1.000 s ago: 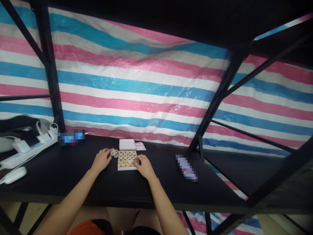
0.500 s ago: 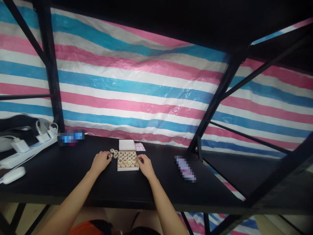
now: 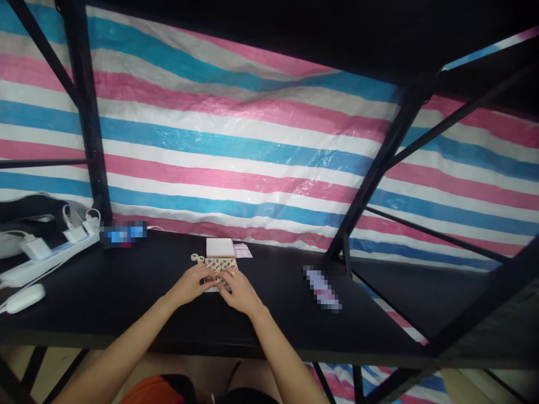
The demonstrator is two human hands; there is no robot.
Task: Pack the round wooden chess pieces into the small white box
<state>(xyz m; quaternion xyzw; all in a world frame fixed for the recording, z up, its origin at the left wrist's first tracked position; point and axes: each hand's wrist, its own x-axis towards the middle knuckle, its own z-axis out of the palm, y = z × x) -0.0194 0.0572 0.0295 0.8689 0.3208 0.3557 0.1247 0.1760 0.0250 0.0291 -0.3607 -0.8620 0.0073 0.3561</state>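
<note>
A shallow white box (image 3: 210, 290) of round xiangqi pieces (image 3: 224, 262) with dark characters lies on the black table. Both hands meet over its front rows and hide much of them. My left hand (image 3: 191, 285) reaches in from the left, fingers closed at a xiangqi piece whose edge barely shows between the fingertips. From the right, my right hand (image 3: 241, 292) bends its thumb and fingers around the same spot, touching or nearly touching the left fingertips. Two loose pieces (image 3: 194, 257) lie left of the box; my left hand may cover others.
Behind the box sit a white lid (image 3: 220, 247) and a pink-and-white paper (image 3: 243, 250). A blurred-out object (image 3: 322, 288) lies to the right. At left are a power strip (image 3: 54, 260) with chargers and a white device (image 3: 26, 298). Black frame posts (image 3: 379, 168) rise around the table.
My left hand has moved right from the loose pieces to above the box. My right hand has shifted left from the box's right edge over the pieces. Fewer loose pieces show.
</note>
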